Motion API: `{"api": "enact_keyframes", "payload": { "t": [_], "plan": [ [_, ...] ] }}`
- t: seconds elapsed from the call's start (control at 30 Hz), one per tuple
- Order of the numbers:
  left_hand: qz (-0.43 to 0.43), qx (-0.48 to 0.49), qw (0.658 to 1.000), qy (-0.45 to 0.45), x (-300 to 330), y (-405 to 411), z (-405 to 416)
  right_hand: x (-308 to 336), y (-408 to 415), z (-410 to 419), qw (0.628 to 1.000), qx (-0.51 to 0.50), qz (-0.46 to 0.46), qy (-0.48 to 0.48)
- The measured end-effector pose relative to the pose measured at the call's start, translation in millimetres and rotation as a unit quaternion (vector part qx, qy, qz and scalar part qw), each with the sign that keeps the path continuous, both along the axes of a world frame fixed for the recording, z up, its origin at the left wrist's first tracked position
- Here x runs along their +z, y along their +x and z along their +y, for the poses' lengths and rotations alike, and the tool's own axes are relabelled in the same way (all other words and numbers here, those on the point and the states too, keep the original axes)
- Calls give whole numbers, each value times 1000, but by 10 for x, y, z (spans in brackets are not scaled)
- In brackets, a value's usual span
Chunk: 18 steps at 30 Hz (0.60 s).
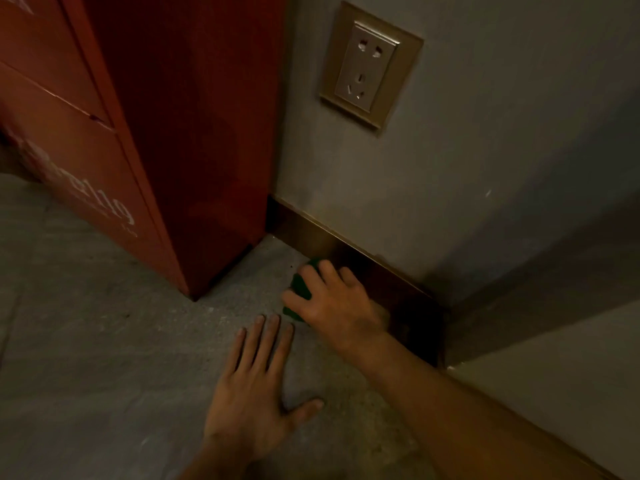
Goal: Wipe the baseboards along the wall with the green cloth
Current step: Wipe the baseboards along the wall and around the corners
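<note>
Clenched over the green cloth (298, 289), my right hand (334, 301) presses it low against the baseboard (381, 271), where the strip meets the floor (104, 341); only two small patches of green show, one past the fingertips and one beside the thumb, so the cloth's full shape cannot be told. My right forearm runs in from the lower right, along the foot of a second wall face that juts toward me. My left hand (258, 400) lies flat and released on the floor, palm down, fingers spread and pointing toward the wall, thumb out to the right; its fingertips sit just beside the right thumb, and I cannot tell whether they touch. The baseboard is a dark, slightly glossy band along the bottom of the grey wall (485, 168), running from the corner behind the red cabinet (194, 133) on the left to the dark inside corner on the right. The cabinet stands on the floor with its side close to the wall, its front carrying drawer seams and pale lettering too blurred to read. Above the baseboard, well apart from the hands, a wall socket (370, 64) sits in a pale rectangular frame. Lighting is dim throughout, and the floor appears grey and speckled.
</note>
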<state>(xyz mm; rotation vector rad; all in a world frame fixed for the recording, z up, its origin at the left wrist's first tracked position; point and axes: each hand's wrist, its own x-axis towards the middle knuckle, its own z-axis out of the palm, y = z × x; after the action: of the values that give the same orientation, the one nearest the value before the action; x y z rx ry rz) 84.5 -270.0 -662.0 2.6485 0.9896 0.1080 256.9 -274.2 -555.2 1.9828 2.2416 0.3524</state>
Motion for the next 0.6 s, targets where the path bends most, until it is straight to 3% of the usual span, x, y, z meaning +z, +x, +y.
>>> {"api": "enact_keyframes", "payload": {
  "t": [0.13,0.33,0.6],
  "plan": [
    [-5,-1,1000,-4,-47,2,18,-152,91,379,996,27,-52,-72],
    [-20,-3,1000,5,-64,15,36,-295,411,568,968,43,-223,-106],
    [-17,5,1000,-3,-58,3,39,-395,462,431,946,49,-300,-109]
  ]
}}
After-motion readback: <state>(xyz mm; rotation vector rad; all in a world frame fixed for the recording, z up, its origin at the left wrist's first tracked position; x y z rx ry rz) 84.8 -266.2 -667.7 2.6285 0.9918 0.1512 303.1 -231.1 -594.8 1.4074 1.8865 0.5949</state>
